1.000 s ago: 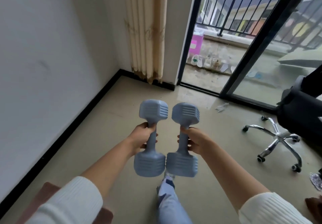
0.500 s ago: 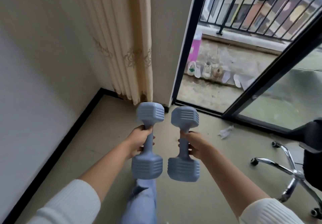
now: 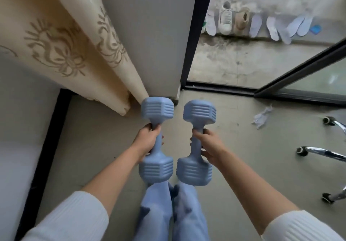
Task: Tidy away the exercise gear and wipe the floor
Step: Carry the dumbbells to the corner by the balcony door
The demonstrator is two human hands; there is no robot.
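Two blue weights are carried clear of the floor [image 3: 97, 137], one per hand, out in front above the trouser legs [image 3: 155, 212]. The left dumbbell [image 3: 156, 169] is gripped at its handle by the left hand [image 3: 148, 141], fingers [image 3: 149, 128] curled right round the bar; the right dumbbell [image 3: 194, 171] is gripped the same way by the right hand [image 3: 209, 147]. Both are held upright, one head above the other, just beside each other with a narrow gap between; probably so the load hangs in line with the wrists and the pair can be set down together. The corner between the curtain [image 3: 61, 49] and the black door frame [image 3: 192, 34] is faced, judged the likely storage spot. Neither weight is set down yet. A crumpled scrap [image 3: 262, 118] lies on the floor near the chair base [image 3: 322, 150], so wiping is judged not begun
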